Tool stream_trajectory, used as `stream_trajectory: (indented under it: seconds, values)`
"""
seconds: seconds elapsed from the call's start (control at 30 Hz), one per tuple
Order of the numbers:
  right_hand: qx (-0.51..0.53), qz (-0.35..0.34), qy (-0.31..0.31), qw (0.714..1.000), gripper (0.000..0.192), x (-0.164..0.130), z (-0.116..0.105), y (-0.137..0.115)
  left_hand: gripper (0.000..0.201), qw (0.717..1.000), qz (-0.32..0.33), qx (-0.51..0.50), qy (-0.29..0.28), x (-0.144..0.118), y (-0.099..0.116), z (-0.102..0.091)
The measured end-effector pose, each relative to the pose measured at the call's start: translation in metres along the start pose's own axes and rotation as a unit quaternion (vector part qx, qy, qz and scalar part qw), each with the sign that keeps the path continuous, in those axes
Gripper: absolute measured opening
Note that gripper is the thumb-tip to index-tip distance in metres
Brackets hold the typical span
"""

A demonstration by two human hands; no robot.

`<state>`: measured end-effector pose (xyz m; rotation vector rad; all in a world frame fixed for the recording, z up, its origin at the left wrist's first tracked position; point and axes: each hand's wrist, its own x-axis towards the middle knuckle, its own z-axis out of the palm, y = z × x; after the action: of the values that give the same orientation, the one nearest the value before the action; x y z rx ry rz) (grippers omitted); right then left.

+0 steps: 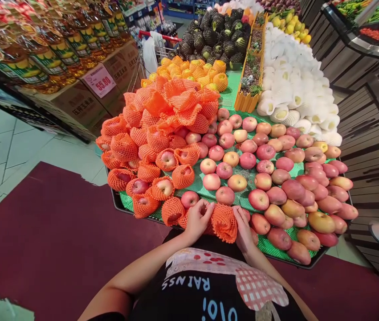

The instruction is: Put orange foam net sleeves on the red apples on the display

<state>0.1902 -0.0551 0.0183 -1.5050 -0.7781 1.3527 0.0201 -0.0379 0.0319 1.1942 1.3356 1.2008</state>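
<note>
An orange foam net sleeve (224, 223) is between my hands at the front edge of the display; whether an apple sits inside it, I cannot tell. My left hand (197, 219) is closed, thumb and fingers pinched at the sleeve's left side. On its right side my right hand (243, 229) grips the netting with its fingers. Just beyond lie bare red apples (225, 195) in loose rows on a green mesh mat (194, 185). To the left are apples in orange nets (172, 211), beneath a heap of flattened orange nets (176, 100).
Behind are oranges in nets (196, 71), dark fruit in black nets (212, 33) and white-wrapped fruit (292, 84). A small orange fence (247, 101) divides the display. Oil bottles (55, 49) stand on cartons (75, 104) at the left, near a shopping cart (162, 44).
</note>
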Motion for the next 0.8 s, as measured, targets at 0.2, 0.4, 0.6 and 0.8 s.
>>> stream_trajectory:
  seconds: [0.2, 0.4, 0.6, 0.8]
  values:
    - [0.01, 0.092, -0.134, 0.987, 0.053, -0.022, 0.012, -0.006, 0.024, 1.0, -0.011, 0.003, -0.005, 0.003, 0.004, -0.006]
    - [-0.016, 0.086, -0.145, 0.986, 0.059, -0.029, 0.017, -0.01, 0.028, 0.997, -0.008, -0.077, -0.023, 0.008, 0.019, -0.012]
    - [0.007, 0.06, -0.132, 0.989, 0.057, -0.032, 0.014, -0.005, 0.046, 0.954, -0.118, -0.242, -0.132, -0.002, 0.031, -0.025]
    - [-0.034, -0.001, -0.136, 0.99, 0.054, -0.036, 0.012, -0.003, 0.049, 0.969, -0.097, -0.204, -0.104, -0.015, 0.017, -0.033]
